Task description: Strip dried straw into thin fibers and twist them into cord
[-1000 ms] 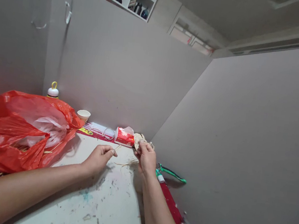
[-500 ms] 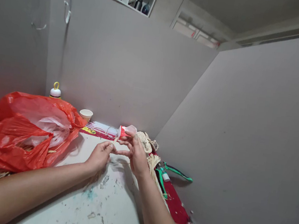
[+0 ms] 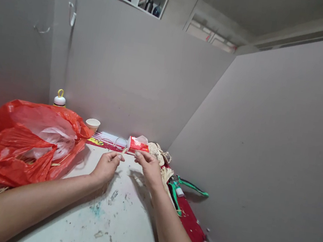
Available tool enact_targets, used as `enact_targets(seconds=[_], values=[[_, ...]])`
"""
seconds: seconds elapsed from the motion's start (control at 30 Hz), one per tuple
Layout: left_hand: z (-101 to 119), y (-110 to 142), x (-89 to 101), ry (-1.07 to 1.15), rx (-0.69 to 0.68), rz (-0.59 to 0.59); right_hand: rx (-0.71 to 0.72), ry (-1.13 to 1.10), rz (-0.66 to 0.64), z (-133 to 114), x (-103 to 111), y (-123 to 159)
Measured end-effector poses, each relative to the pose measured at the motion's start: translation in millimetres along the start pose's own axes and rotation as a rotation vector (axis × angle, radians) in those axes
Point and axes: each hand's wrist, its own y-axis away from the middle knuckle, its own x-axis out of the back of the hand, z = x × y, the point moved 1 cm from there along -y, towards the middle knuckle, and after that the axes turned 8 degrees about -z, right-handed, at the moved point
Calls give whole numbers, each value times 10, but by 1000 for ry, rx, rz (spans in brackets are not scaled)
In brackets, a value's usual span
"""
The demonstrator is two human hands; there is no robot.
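Observation:
Above the far half of the white board (image 3: 123, 227), my left hand (image 3: 107, 168) pinches pale, straw-like strips (image 3: 124, 151) between thumb and fingers. Loose ends hang below that hand, partly hidden by it. My right hand (image 3: 149, 170) is closed in a pinch a little to the right, on a thin strip (image 3: 131, 153) that runs across from the left hand. Just behind the hands lies a red and white tissue pack (image 3: 138, 144). Coiled braided straw (image 3: 157, 152) sits right of the pack, with a bundle of pale strips (image 3: 166, 175) nearer to me.
A large red plastic bag (image 3: 21, 146) fills the left side. A paper cup (image 3: 93, 124) and a white-capped bottle (image 3: 60, 100) stand behind it. Green-handled pliers (image 3: 176, 190) lie at the right edge. Grey panels (image 3: 143, 75) enclose the back and right.
My right hand has lowered and its spread fingers have come together in a pinch, uncovering the tissue pack. The left hand stays almost in place, holding the strips.

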Motion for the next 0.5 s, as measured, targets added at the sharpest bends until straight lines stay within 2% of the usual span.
enact_targets(seconds=[0.07, 0.17, 0.33, 0.5], values=[[21, 24, -21, 7, 12, -32, -49, -45, -106, 14, -52, 9], [75, 63, -52, 10, 21, -93, -62, -84, -171, -1, -135, 34], [158, 94, -86, 76, 51, -154, -61, -118, -169, -29, -154, 43], [177, 90, -81, 149, 81, -98, -61, -105, -155, -75, -161, 57]])
